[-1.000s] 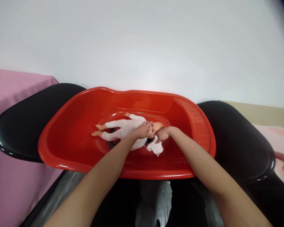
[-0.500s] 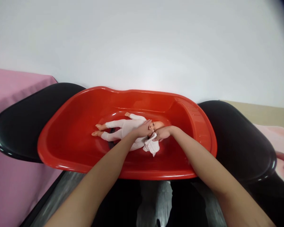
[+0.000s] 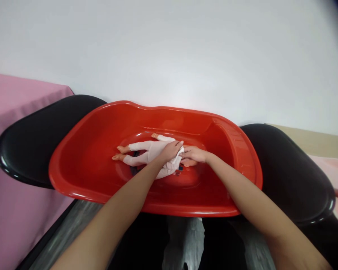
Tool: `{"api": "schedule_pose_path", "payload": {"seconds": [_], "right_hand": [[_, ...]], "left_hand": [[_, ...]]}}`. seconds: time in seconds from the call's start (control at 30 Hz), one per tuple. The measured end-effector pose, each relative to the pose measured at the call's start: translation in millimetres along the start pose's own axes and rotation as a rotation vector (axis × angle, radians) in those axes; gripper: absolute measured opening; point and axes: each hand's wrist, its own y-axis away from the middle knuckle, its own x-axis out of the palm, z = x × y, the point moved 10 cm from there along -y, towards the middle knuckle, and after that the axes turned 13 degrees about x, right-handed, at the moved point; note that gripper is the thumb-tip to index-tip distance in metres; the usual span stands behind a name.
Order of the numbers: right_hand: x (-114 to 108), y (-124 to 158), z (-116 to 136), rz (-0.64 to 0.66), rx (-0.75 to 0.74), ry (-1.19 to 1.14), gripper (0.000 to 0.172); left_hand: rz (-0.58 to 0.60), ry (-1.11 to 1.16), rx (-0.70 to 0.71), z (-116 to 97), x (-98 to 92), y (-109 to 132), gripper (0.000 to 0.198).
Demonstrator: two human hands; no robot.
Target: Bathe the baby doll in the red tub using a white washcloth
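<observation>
A baby doll [image 3: 154, 148] with a pale pink soft body lies in a red tub [image 3: 84, 150], feet to the left and head to the right. My left hand [image 3: 171, 150] rests on the doll's upper chest, its fingers near the neck. At the doll's head is my right hand [image 3: 194, 154], closed on the edge of a small white cloth [image 3: 175, 163]. The cloth lies over the doll's chest and neck, between my hands. Most of the doll's face is hidden under my right hand.
The tub stands across two black chairs, a left one [image 3: 30, 146] and a right one [image 3: 293, 176]. A pink cloth [image 3: 14, 210] hangs at the left. Light pink fabric [image 3: 329, 168] lies at the far right, and a white wall [image 3: 169, 52] rises behind.
The white cloth has moved left and up, from beside the neck onto the doll's chest. My right hand has shifted over the face, and the doll's head is turned toward me.
</observation>
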Motion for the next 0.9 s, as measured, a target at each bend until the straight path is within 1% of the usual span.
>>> {"api": "schedule_pose_path", "payload": {"seconds": [0.07,0.13,0.2,0.27,0.3,0.37,0.47,0.53,0.6,0.67,0.7,0.73,0.8,0.9], "right_hand": [[-15,2,10,-0.157,-0.089,0.164,0.023],[-25,7,22,-0.28,-0.186,0.284,0.025],[-29,14,35,-0.37,-0.312,0.362,0.027],[-29,20,45,-0.435,-0.415,0.459,0.03],[-28,21,46,-0.459,-0.433,0.526,0.033],[-26,16,41,-0.479,-0.382,0.681,0.036],[-28,3,21,-0.461,-0.187,0.85,0.038],[-32,1,11,-0.434,-0.103,0.877,0.042],[-36,2,5,-0.407,-0.052,0.866,0.054],[-41,4,0,-0.385,0.008,0.858,0.079],[-44,5,-3,-0.378,0.042,0.858,0.091],[-46,6,-5,-0.372,0.07,0.857,0.099],[-48,7,-6,-0.36,0.115,0.856,0.103],[-51,7,-8,-0.354,0.164,0.841,0.093]], "left_hand": [[-0.026,-0.044,0.005,-2,-9.0,0,0.033],[-0.063,-0.112,0.017,-5,-19.5,-1,0.038],[-0.088,-0.172,0.019,-8,-27.6,-1,0.047],[-0.096,-0.202,0.011,-11,-31.7,0,0.044],[-0.093,-0.215,0.004,-11,-32.4,0,0.042],[-0.04,-0.254,-0.006,-12,-28.3,1,0.038],[0.158,-0.334,0.025,-12,-8.3,4,0.032],[0.266,-0.365,0.043,-9,3.5,7,0.033],[0.305,-0.381,0.028,-2,7.7,9,0.041],[0.293,-0.364,-0.005,6,6.4,8,0.044],[0.275,-0.341,-0.019,10,4.8,8,0.042],[0.252,-0.317,-0.031,13,2.7,7,0.039],[0.197,-0.293,-0.061,18,-2.3,6,0.032],[0.107,-0.309,-0.108,22,-9.1,6,0.035]]}}
